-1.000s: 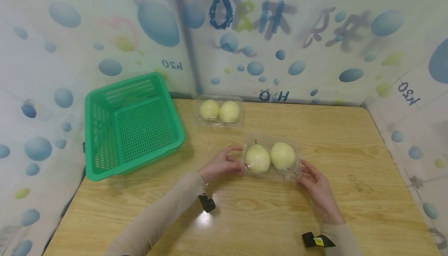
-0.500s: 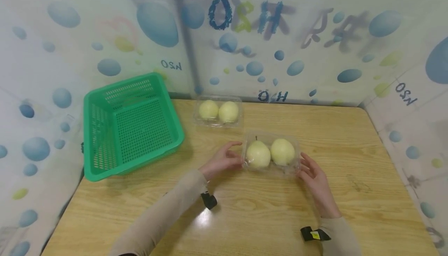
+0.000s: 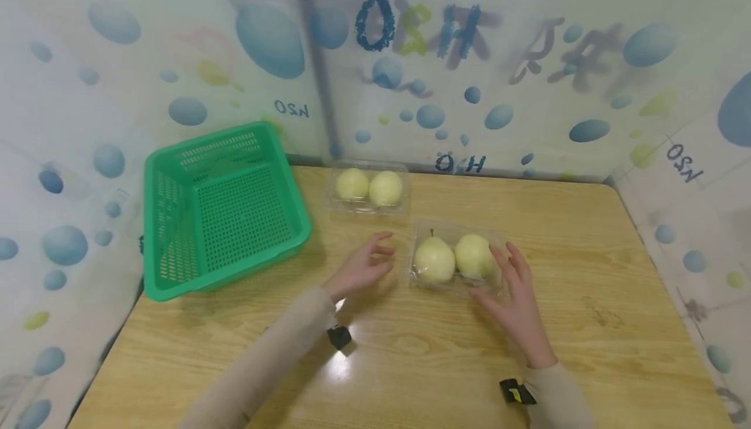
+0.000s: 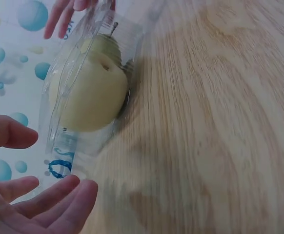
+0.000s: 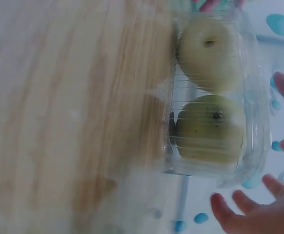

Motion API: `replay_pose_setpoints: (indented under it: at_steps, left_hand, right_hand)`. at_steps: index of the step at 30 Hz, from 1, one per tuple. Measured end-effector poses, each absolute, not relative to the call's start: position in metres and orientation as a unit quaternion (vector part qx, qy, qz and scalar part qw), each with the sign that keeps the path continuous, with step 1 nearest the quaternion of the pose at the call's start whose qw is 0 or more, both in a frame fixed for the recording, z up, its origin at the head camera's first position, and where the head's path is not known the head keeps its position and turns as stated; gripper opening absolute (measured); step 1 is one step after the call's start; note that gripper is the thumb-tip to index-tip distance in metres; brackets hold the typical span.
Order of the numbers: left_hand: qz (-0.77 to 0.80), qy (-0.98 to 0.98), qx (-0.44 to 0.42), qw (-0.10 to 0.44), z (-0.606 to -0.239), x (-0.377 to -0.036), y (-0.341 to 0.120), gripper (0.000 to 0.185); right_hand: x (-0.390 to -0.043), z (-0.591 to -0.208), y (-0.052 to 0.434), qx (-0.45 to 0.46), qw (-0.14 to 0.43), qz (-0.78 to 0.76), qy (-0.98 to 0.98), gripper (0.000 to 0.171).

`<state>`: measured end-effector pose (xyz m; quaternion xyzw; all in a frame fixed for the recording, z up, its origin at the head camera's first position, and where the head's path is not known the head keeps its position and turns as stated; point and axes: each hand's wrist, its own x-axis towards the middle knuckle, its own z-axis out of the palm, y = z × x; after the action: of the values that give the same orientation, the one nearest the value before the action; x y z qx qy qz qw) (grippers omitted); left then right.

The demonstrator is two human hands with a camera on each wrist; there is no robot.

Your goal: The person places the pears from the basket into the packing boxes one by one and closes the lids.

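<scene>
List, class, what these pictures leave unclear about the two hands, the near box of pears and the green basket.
- Right hand: the head view does not settle whether its fingers touch the near box of pears.
- Left hand: cut by the frame edge at the left wrist.
- Box base: hidden by the pears in every view.
- Green basket: its near wall's inner face is hidden; both wrist views miss it.
</scene>
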<state>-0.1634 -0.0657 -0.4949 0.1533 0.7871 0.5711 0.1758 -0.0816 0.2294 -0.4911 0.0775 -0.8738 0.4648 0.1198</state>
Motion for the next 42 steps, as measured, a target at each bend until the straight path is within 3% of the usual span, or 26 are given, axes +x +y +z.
replay_pose_setpoints:
  at_steps: [6, 11, 19, 27, 42]
  left_hand:
    - [0.529, 0.811, 0.209, 0.137, -0.491, -0.159, -0.085, 0.063]
    - [0.518, 0.82, 0.212, 0.115, -0.486, -0.155, -0.099, 0.065]
    - [0.516, 0.824, 0.205, 0.117, -0.482, -0.152, -0.112, 0.06]
    - [0.506, 0.831, 0.204, 0.112, -0.482, -0.146, -0.118, 0.06]
    - [0.494, 0.843, 0.192, 0.091, -0.481, -0.14, -0.133, 0.061]
  right_hand:
    - [-0.094, -0.494, 0.222, 0.179, 0.197, 0.36, -0.894, 0.085]
    - [-0.101, -0.492, 0.219, 0.204, 0.211, 0.307, -0.905, 0.081]
    - [-0.111, -0.486, 0.222, 0.21, 0.186, 0.278, -0.919, 0.063]
    - [-0.139, -0.484, 0.229, 0.229, 0.165, 0.249, -0.927, 0.062]
    - [-0.188, -0.47, 0.236, 0.203, 0.07, 0.228, -0.95, 0.062]
